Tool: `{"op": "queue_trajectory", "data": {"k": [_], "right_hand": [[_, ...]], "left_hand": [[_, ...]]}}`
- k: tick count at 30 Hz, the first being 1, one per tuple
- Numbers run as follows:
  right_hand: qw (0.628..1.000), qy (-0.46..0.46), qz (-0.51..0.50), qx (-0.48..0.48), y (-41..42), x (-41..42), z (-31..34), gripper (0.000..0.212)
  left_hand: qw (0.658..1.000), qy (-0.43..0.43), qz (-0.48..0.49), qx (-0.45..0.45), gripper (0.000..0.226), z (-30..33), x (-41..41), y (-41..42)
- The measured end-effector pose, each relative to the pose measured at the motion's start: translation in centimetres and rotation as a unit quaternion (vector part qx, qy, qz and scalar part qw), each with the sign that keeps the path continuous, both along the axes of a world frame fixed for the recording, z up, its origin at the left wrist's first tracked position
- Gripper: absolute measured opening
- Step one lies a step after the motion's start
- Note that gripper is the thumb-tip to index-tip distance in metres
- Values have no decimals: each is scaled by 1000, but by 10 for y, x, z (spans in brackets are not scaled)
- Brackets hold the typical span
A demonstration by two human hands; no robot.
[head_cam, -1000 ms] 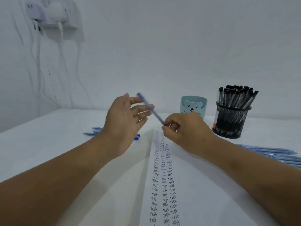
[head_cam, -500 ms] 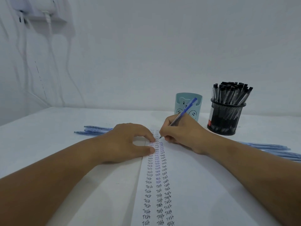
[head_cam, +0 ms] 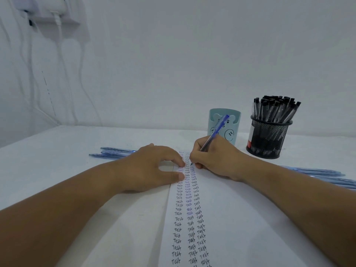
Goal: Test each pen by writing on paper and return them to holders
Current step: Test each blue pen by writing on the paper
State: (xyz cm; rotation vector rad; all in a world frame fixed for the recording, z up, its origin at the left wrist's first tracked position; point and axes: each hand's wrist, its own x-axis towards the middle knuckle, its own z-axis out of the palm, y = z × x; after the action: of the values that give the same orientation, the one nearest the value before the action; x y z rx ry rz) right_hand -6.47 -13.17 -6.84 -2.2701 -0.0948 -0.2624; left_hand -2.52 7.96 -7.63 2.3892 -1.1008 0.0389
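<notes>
My right hand [head_cam: 213,159] grips a blue pen [head_cam: 215,132], its tip down on the white paper [head_cam: 240,218] near the top of three columns of the word "Test". My left hand [head_cam: 152,166] rests on the paper's left edge, with fingertip and thumb pressing it flat. Behind my right hand stands a light blue holder with a bear face [head_cam: 232,128]. To its right, a black mesh holder [head_cam: 268,138] is full of black-capped pens.
Three blue pens [head_cam: 111,153] lie on the white table left of my left hand. Several more blue pens [head_cam: 325,175] lie at the right, past my right forearm. A wall socket with hanging cables [head_cam: 55,14] is at the upper left.
A second ago both hands held the pen in the air. My left hand has dropped onto the paper's edge, and my right hand has turned the pen and brought its tip down onto the paper.
</notes>
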Motion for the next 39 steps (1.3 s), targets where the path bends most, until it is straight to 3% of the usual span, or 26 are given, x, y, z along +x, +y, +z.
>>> {"op": "queue_trajectory", "data": {"k": [39], "right_hand": [[998,-31,-24,-39,-1,1,-1,18]], "left_hand": [[1000,12,-8,-7,33,-1,0,3]]}}
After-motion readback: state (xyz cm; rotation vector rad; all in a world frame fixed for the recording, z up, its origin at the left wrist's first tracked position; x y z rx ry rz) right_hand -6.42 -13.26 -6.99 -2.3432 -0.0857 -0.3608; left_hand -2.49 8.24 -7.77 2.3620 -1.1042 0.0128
